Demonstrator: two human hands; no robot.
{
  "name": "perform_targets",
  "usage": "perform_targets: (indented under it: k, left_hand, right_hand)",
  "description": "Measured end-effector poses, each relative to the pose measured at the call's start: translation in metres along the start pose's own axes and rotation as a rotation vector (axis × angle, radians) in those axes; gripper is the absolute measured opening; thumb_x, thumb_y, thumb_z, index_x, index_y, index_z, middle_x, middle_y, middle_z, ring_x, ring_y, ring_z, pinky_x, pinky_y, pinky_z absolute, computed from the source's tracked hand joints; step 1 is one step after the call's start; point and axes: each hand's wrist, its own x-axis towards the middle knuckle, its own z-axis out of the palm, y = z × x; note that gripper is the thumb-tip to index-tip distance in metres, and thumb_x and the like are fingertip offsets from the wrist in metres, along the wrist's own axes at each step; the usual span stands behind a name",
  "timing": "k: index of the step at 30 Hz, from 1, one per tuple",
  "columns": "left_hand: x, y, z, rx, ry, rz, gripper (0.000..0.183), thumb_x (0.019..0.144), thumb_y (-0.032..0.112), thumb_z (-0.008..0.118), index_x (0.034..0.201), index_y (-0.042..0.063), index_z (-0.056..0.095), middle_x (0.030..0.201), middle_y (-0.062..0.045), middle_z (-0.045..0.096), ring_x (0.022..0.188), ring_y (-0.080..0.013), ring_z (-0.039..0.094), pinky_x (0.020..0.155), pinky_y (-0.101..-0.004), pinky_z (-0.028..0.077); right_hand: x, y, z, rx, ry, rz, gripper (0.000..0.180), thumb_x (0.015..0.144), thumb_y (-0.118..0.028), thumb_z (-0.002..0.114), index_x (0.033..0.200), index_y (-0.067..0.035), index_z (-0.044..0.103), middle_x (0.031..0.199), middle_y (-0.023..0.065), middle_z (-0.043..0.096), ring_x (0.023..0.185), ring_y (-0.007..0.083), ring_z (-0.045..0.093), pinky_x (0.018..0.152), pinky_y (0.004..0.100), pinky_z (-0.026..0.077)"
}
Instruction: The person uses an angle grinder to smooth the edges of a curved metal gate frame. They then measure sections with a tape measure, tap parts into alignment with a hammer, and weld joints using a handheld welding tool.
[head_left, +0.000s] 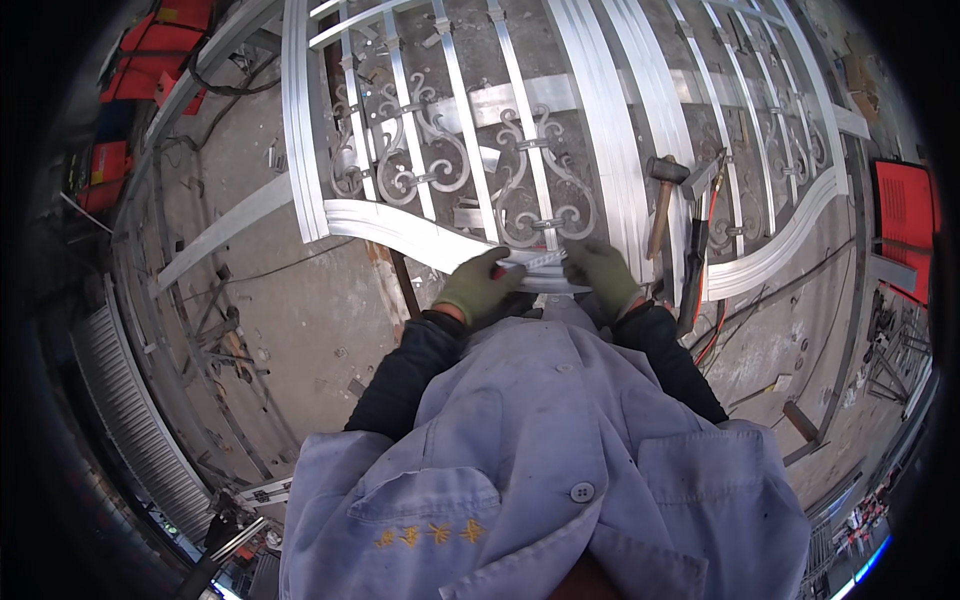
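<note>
My left hand (474, 286), in a green work glove, grips a small red object that looks like a tape measure (498, 273). A pale marked strip, apparently its blade (544, 260), stretches from it to the right. The gloved fingertips of my right hand (604, 276) are closed at the strip's far end. Both hands are at the near, curved bottom rail (409, 229) of a bright metal gate panel. Just beyond them, a grey scroll ornament (546, 180) is fixed around an upright bar (537, 161). My fingers hide part of the rail.
A hammer (663, 199) and a black-handled torch-like tool (694, 259) with an orange hose lie on the frame at right. A second gate panel (780, 232) adjoins there. Red machines (902, 225) stand at both sides. Steel bars (225, 232) and scraps surround the concrete floor.
</note>
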Motion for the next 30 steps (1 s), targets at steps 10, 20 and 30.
perform_targets:
  k: [10,20,30]
  left_hand:
    - [0.07,-0.14,-0.055,0.374,0.202,-0.097,0.036,0.108,0.041,0.067,0.117,0.013,0.088,0.105,-0.022,0.084,0.101,-0.0467,0.08,0.091,-0.0546,0.062]
    - [0.15,-0.104,-0.049,0.581,0.125,-0.166,0.034,0.106,0.045,0.07,0.12,0.021,0.09,0.119,-0.016,0.087,0.113,-0.041,0.083,0.097,-0.0541,0.065]
    - [0.169,-0.081,-0.04,0.705,0.029,-0.372,0.037,0.109,0.043,0.065,0.129,0.022,0.089,0.134,-0.012,0.085,0.126,-0.0399,0.08,0.107,-0.0536,0.063]
  right_hand:
    - [0.076,0.017,-0.053,0.118,0.305,0.096,0.064,0.115,-0.056,0.069,0.152,-0.005,0.068,0.132,0.0055,0.078,0.112,0.0185,0.073,0.095,0.039,0.06]
    - [0.022,0.086,-0.101,0.196,0.382,0.126,0.063,0.118,-0.056,0.067,0.152,-0.003,0.069,0.129,0.0078,0.08,0.104,0.0184,0.076,0.089,0.0363,0.064]
    - [0.015,0.114,-0.106,0.235,0.383,0.146,0.063,0.119,-0.055,0.066,0.153,-0.002,0.07,0.136,0.0127,0.08,0.111,0.0214,0.077,0.094,0.0383,0.065]
